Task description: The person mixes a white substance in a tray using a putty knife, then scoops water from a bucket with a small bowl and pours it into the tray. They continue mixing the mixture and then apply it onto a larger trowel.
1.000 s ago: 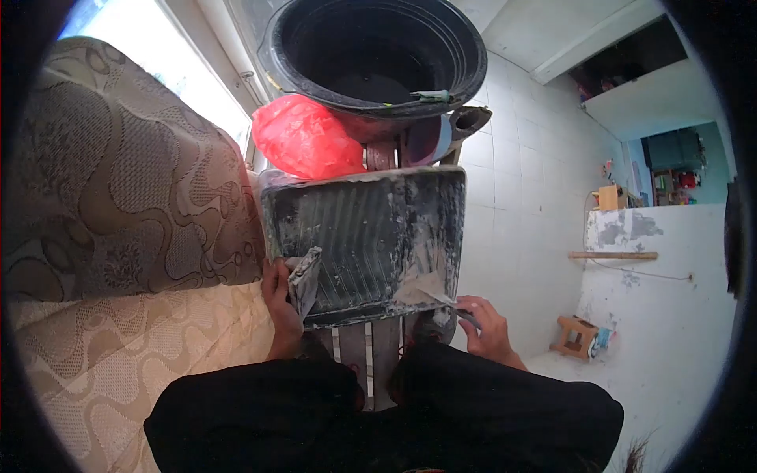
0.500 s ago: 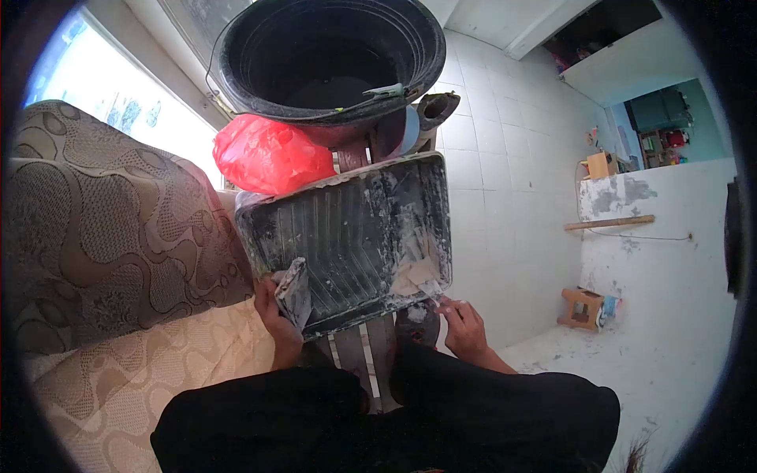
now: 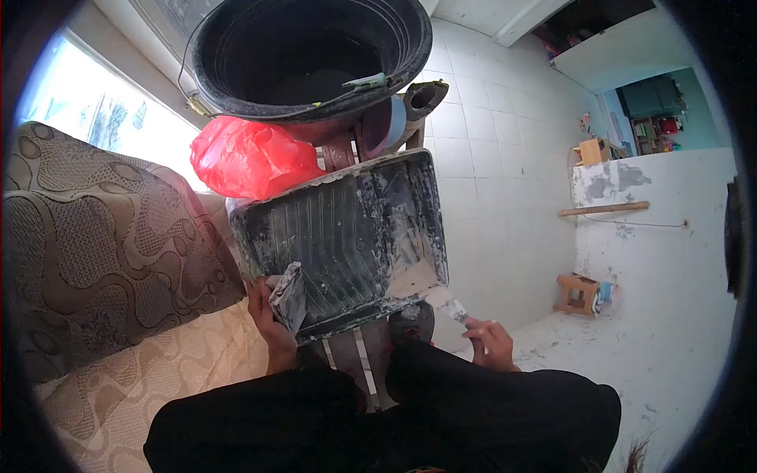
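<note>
A black paint tray [image 3: 335, 229], streaked with pale putty, lies in front of my knees. My left hand [image 3: 270, 325] is closed at the tray's near left corner on a flat, putty-caked scraper [image 3: 290, 301]; its handle is hidden. My right hand [image 3: 494, 345] grips the handle of a putty knife [image 3: 457, 310], off the tray's near right corner. Light putty covers part of the knife's blade, which points up and left. A lump of pale putty [image 3: 412, 279] sits in the tray's right near corner.
Beyond the tray stand a large black bucket [image 3: 315, 110] and a red plastic bag [image 3: 248, 162]. A patterned cloth-covered seat [image 3: 110, 244] rises on the left. On the right, a small brown stool [image 3: 577, 296] stands on the tiled floor [image 3: 481, 189].
My right hand has drawn the putty knife right and slightly down, away from the tray's corner; putty now shows on its blade. My left hand stays at the tray's left side.
</note>
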